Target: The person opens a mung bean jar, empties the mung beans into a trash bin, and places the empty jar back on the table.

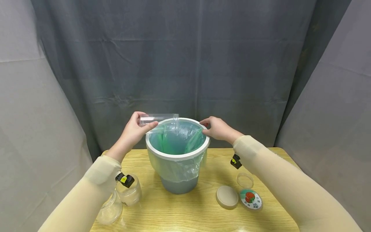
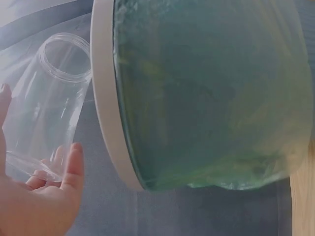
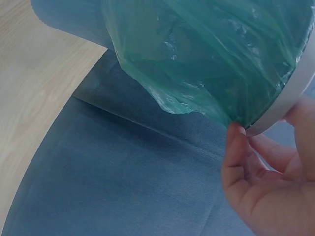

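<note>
A grey trash bin [image 1: 179, 186] with a white rim [image 1: 180, 157] stands on the table, lined with a thin green plastic bag [image 3: 197, 59] folded over its outside. My left hand [image 1: 134, 129] grips a clear, see-through plastic jar [image 1: 160, 119] near its base. That jar lies sideways, its open threaded mouth over the bin's opening; in the left wrist view the jar [image 2: 49, 103] looks lidless and empty. On the bin's other side, my right hand [image 1: 219, 129] pinches the rim, thumb and fingers on either side of it.
Two clear jars [image 1: 109, 211] stand at the table's front left, partly behind the left sleeve. At the right lie a beige round lid [image 1: 227, 197], a round lid with a tomato picture [image 1: 251, 199] and a clear ring-like lid [image 1: 244, 180]. Grey curtains [image 1: 185, 64] enclose the table.
</note>
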A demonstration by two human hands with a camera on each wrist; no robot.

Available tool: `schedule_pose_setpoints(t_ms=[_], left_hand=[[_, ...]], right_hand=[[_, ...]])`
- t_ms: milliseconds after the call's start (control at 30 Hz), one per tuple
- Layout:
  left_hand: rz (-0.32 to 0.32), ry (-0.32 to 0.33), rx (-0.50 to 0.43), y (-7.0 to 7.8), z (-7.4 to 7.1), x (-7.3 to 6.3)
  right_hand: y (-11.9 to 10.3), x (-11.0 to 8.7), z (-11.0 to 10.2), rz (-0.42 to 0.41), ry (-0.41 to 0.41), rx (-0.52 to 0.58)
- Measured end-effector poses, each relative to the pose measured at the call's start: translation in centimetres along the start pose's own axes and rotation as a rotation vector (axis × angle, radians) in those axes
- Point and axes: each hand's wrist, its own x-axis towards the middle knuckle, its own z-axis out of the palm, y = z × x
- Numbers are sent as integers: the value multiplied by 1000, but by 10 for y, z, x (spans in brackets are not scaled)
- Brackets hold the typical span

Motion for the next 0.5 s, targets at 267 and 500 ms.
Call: schedule_pose_setpoints(t_ms=[267,500], left_hand=[[27,32,-132,-3,6,-6],[31,69,-361,-5,12,-10]], right_hand=[[3,-2,3,-24,35,10],[10,-4,10,-74,106,14]])
